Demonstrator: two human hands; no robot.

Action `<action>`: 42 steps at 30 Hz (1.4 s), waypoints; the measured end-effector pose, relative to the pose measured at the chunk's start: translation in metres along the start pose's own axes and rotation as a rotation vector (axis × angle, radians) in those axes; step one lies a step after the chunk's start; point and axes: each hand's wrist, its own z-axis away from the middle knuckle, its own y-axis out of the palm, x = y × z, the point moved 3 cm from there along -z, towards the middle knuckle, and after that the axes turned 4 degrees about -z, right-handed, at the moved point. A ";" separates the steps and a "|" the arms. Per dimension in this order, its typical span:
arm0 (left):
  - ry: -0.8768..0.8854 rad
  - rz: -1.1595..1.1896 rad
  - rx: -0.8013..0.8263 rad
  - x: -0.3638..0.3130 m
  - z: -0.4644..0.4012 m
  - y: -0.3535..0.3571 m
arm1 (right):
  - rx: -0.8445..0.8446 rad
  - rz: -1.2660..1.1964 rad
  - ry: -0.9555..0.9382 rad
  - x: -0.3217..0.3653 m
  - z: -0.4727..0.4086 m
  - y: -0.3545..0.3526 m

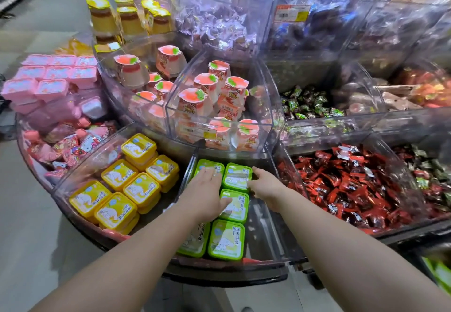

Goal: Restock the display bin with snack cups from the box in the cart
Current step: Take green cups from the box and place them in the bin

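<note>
Chinese print, 冰淇淋味 and 布丁, is carried on the film lids of the green cups [226, 239], beside a pale cartoon figure. These cups are squarish, of glossy lime plastic with rounded corners, and are laid flat in two rows inside a clear acrylic bin [262, 226], whose right side is bare. The left hand [206, 191] is spread flat, fingers nearly straight, over the left row, with nothing gripped. The right hand [264, 186] is set at the right edge of the rear right cup, index finger extended; whether the cup is pinched cannot be told. Yellow cups [122, 191] of the same shape are stacked in the bin to the left. Behind, tall waisted cups [192, 102] with pink lids are stood in a raised clear tub. Red wrapped sweets [351, 185] are heaped to the right.
</note>
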 end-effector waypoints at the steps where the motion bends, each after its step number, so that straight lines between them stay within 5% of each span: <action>1: 0.001 0.007 -0.004 -0.004 -0.003 -0.004 | 0.010 0.039 0.001 0.001 0.005 0.000; 4: -0.001 0.011 -0.042 -0.025 -0.016 -0.017 | -0.051 0.178 -0.085 0.010 0.024 -0.005; 12: 0.154 -0.113 -0.273 -0.135 -0.034 -0.052 | -0.551 0.239 -0.382 0.005 0.102 -0.123; 20: 0.417 -0.190 -0.269 -0.386 -0.020 -0.005 | -0.784 0.601 -0.035 -0.169 0.188 -0.307; 27: 0.630 -0.180 -0.161 -0.577 -0.004 0.068 | -0.879 0.520 0.200 -0.304 0.276 -0.420; 42: 0.727 -0.205 0.229 -0.733 -0.113 0.209 | -0.801 0.257 0.459 -0.499 0.246 -0.548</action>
